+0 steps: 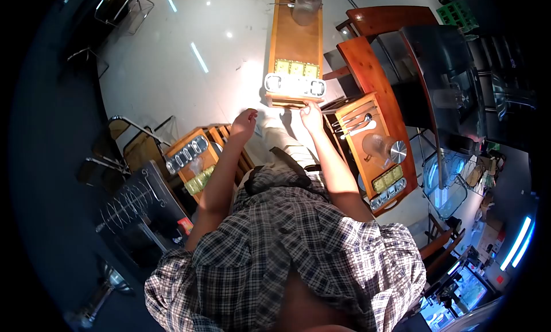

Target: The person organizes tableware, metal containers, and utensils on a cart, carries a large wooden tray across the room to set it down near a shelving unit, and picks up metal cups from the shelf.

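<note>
A long wooden tray (295,42) stretches away in front of me. Its near end carries a shiny metal holder (317,88) in bright glare. Just behind that sits a row of yellow-green square packs (297,68). My right hand (311,116) is at the near edge of this tray, its fingers bent around the edge. My left hand (245,122) hangs in the air left of the tray's near end, apart from it. Its fingers are loosely bent with a gap to the thumb, and nothing shows in them.
On my right, another wooden tray (354,145) bears utensils (357,124), a lidded clear jar (379,146) and green packs (388,178). A similar tray with a metal holder (186,154) stands left. Folding chairs (129,138) are at left; a reddish wooden bench (373,82) is at right.
</note>
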A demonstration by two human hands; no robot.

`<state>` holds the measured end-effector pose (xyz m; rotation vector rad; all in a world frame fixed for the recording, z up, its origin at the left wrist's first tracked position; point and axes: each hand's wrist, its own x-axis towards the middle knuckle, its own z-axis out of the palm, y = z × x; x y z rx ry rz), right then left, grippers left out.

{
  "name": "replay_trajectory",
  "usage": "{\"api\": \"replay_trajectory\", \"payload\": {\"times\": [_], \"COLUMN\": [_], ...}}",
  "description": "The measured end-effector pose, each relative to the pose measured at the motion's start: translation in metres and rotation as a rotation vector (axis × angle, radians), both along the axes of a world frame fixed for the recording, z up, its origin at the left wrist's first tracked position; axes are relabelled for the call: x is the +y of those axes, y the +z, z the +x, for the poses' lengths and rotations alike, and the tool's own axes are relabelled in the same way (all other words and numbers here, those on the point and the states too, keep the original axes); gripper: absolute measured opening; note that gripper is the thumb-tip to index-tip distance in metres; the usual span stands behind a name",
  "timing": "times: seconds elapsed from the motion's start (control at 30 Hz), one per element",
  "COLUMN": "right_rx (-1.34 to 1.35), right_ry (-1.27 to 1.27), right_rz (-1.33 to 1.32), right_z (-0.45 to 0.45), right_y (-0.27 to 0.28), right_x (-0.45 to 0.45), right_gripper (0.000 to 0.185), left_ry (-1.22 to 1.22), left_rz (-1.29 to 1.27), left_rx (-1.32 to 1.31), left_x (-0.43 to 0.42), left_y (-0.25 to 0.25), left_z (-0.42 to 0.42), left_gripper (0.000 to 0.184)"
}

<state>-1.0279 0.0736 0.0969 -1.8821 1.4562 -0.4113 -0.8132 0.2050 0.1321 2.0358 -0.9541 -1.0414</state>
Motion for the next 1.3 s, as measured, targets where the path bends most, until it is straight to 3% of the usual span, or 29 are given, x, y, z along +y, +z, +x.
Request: {"api": "replay_trajectory", "payload": {"times": [0.1,0.2,0.23,0.33,0.4,0.57,0.7,0.8,0.9,1.0,1.07,1.17,1.3], "right_rx": [0.095,0.284,0.359,0.406,0.404,0.413,0.426,0.440,0.461,0.465,0.413,0.332,0.251], "right_ry": [0.035,0.055,0.069,-0.092,-0.148,-0.377,-0.534,-0.721,-0.898,-1.070,-1.126,-1.189,-1.224], "right_rz": [0.015,0.233,0.202,0.139,0.427,0.525,0.558,0.522,0.437,0.429,0.407,0.347,0.217], "right_z": [0.020,0.037,0.035,0.052,0.058,0.064,0.060,0.081,0.119,0.158,0.189,0.223,0.250], "right_y": [-0.028,-0.053,-0.058,-0.088,-0.085,-0.073,-0.092,-0.083,-0.065,-0.067,-0.062,-0.061,-0.054], "right_x": [-0.019,-0.035,-0.036,-0.044,-0.055,-0.057,-0.051,-0.058,-0.075,-0.084,-0.093,-0.094,-0.104], "right_gripper": [0.042,0.051,0.034,0.034,0.033,0.030,0.047,0.047,0.045,0.043,0.046,0.046,0.046], "left_ry": [-0.097,-0.171,-0.206,-0.270,-0.298,-0.451,-0.565,-0.720,-0.936,-1.114,-1.100,-1.091,-1.206], "left_rz": [-0.008,-0.078,-0.055,-0.057,-0.069,-0.114,-0.183,-0.117,-0.186,-0.211,-0.298,-0.495,-0.585], "left_rx": [0.002,-0.024,-0.041,-0.075,-0.077,-0.178,-0.184,-0.111,-0.154,-0.184,-0.277,-0.515,-0.533], "left_x": [-0.033,-0.067,-0.077,-0.109,-0.123,-0.166,-0.214,-0.256,-0.306,-0.344,-0.372,-0.418,-0.491], "left_y": [-0.010,-0.013,-0.010,-0.003,-0.005,-0.029,-0.045,-0.052,-0.057,-0.056,-0.042,-0.016,0.026], "left_z": [0.027,0.055,0.058,0.094,0.112,0.141,0.148,0.157,0.176,0.198,0.210,0.195,0.146], "left_gripper": [0.021,0.021,0.022,0.021,0.021,0.024,0.024,0.030,0.037,0.056,0.061,0.082,0.093]}}
